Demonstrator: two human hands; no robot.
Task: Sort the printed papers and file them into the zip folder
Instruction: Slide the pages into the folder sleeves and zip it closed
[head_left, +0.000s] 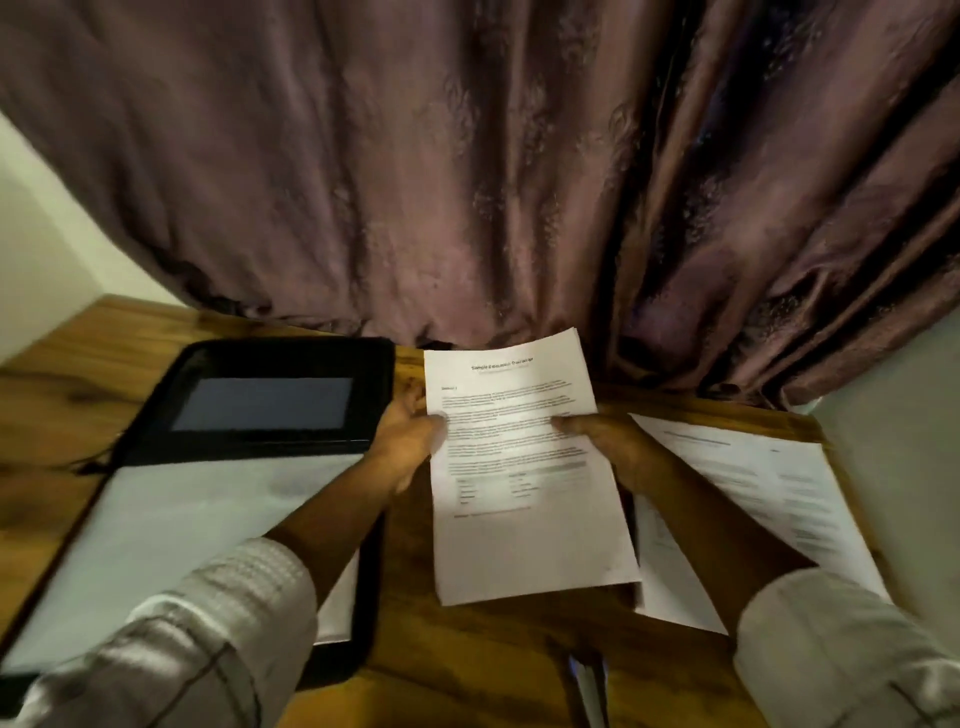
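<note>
Head view puts the job partway through, by my reckoning. The zip folder lies open on the left of the tabletop, with white sheets already in its near half. A loose pile of printed papers sits unfiled on the right. Between them one printed sheet is held up over the wood. The left grip pinches its left edge, thumb on the printed face. The right grip pinches the right edge likewise (fingers behind the page are hidden). Both are closed narrowly on that sheet.
</note>
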